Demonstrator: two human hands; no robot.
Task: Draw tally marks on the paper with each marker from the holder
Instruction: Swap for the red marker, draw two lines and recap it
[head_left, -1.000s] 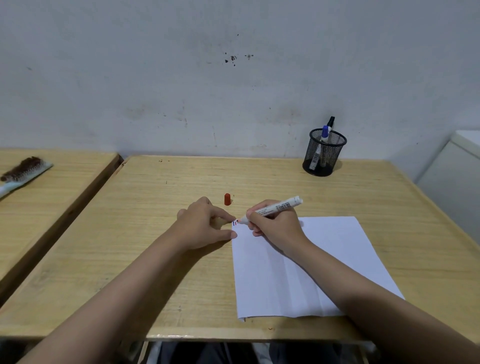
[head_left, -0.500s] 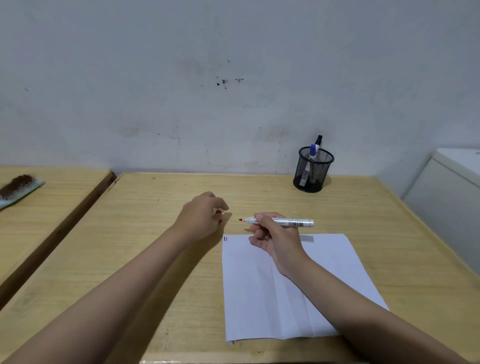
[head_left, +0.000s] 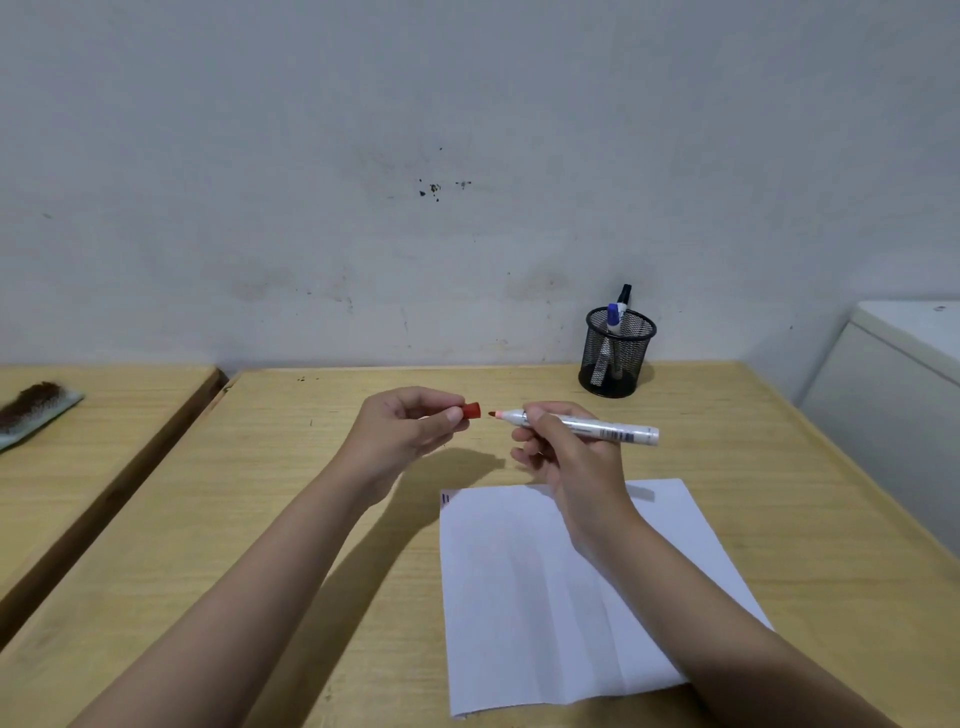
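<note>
My right hand (head_left: 566, 457) grips an uncapped white marker with a red tip (head_left: 597, 428), held level above the table, tip pointing left. My left hand (head_left: 405, 431) pinches the red cap (head_left: 471, 411), its open end a short gap from the tip. The white paper (head_left: 545, 587) lies below my right hand, with small tally marks (head_left: 445, 499) at its top left corner. The black mesh holder (head_left: 615, 353) stands at the back of the table, with a blue-capped marker (head_left: 615, 317) and a black-capped marker (head_left: 625, 293) in it.
The wooden table (head_left: 260, 519) runs to the wall. A second wooden table on the left carries a brush (head_left: 34, 408). A white cabinet (head_left: 893, 395) stands at the right edge.
My right hand lifted the marker off the paper and turned it level. My left hand picked the red cap up from the table and brought it close to the tip.
</note>
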